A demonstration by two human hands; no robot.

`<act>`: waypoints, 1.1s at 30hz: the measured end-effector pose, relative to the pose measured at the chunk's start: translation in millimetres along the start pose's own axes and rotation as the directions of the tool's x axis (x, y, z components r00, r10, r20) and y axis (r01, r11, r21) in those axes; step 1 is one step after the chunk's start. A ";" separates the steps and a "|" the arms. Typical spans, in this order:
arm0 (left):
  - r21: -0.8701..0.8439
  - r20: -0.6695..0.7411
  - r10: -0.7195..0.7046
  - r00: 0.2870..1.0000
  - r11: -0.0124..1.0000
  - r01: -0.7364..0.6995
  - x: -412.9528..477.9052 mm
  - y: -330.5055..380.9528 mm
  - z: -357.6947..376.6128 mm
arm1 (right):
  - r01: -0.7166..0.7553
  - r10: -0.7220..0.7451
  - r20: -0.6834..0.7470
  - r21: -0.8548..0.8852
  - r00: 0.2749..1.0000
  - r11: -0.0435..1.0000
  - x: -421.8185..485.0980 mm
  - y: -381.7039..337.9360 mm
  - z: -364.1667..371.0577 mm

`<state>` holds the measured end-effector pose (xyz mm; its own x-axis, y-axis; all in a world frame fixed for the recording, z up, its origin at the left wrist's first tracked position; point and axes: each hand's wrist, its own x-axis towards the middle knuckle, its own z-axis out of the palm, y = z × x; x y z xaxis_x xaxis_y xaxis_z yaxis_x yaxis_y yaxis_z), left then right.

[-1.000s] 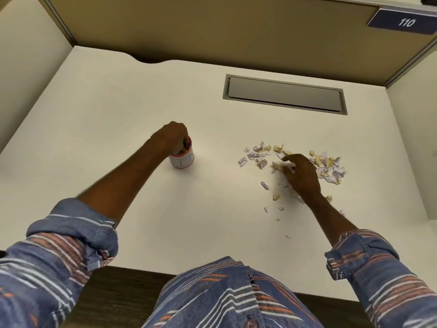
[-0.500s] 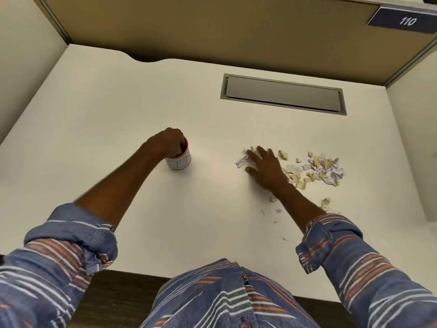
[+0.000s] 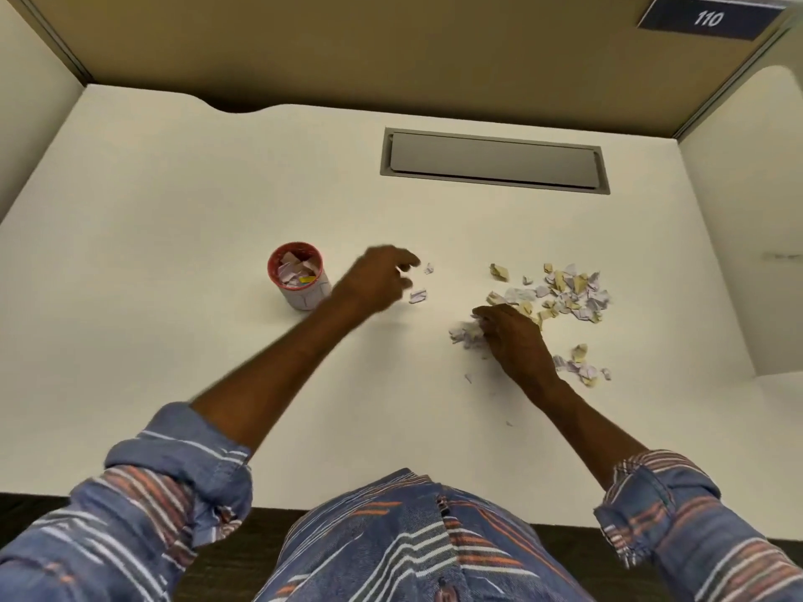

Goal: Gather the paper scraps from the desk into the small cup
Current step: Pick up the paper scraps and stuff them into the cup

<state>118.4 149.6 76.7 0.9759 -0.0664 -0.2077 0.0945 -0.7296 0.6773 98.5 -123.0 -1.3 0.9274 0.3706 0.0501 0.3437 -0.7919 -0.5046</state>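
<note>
Cream bench [image 3: 174, 202], cubicle; small cup [image 3: 300, 282] nearer left edge, part-filled. Empty left hand [image 3: 373, 282] loosely spread by two stray scraps [image 3: 418, 295]; right hand [image 3: 515, 341] pinches a clump [image 3: 464, 333]. Main pile [image 3: 569, 293] toward right edge left to gather.

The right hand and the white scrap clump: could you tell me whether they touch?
Touching. The head view shows the right hand with fingers curled round the white scrap clump.
</note>
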 end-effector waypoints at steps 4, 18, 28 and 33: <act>0.247 0.249 0.002 0.968 0.967 -0.065 7.1 -1.5 68.4 | -0.083 0.083 0.008 0.023 0.997 0.996 -14.8 4.4 -11.6; 0.082 0.148 0.190 0.971 0.976 -0.204 -19.2 15.2 157.6 | -0.304 0.305 -0.047 0.020 0.951 0.952 -81.0 76.5 -44.6; 0.224 0.057 0.282 0.958 0.931 -0.287 -34.6 20.8 164.2 | -0.099 0.109 0.158 -0.067 0.981 0.993 -70.4 35.8 -8.1; 0.188 0.055 0.246 0.968 0.949 -0.252 -35.9 26.7 164.0 | 0.024 -0.004 0.179 -0.111 0.984 0.993 -68.0 26.4 0.3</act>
<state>53.7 20.9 -13.5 0.9568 -0.2813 -0.0729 -0.1933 -0.8036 0.5629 44.4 -168.9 -18.2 0.8847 0.4546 -0.1031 0.3803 -0.8319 -0.4042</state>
